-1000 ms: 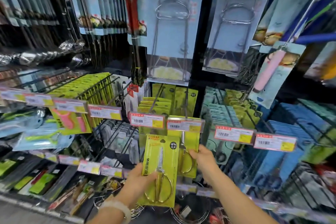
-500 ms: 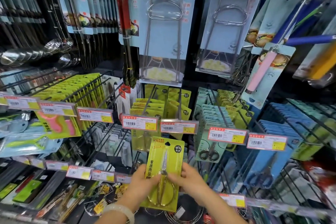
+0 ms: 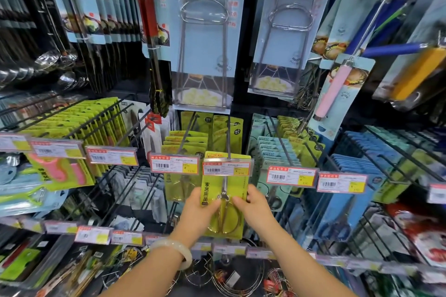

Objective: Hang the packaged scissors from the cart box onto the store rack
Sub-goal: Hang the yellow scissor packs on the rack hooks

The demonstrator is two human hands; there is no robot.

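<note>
A yellow-green card with gold-handled scissors (image 3: 225, 202) is held upright in front of the rack. My left hand (image 3: 201, 208) grips its left edge and my right hand (image 3: 253, 205) grips its right edge. The card's top sits behind the red-framed price tag (image 3: 226, 168) at the tip of a black hook (image 3: 228, 137). I cannot tell whether the card's hole is on the hook. More of the same green scissor cards (image 3: 185, 144) hang on the neighbouring hook to the left. The cart box is out of view.
Black wire hooks with price tags stick out toward me across the rack. Blue cards with metal tongs (image 3: 204, 31) hang above. Teal scissor packs (image 3: 275, 152) hang right, green peeler packs (image 3: 72, 125) left. Wire racks (image 3: 231, 272) lie on the shelf below.
Both hands have lifted the scissors card up and to the right, from below the price tags to the hook's tip. The right hand moved from the hanging packs onto the card.
</note>
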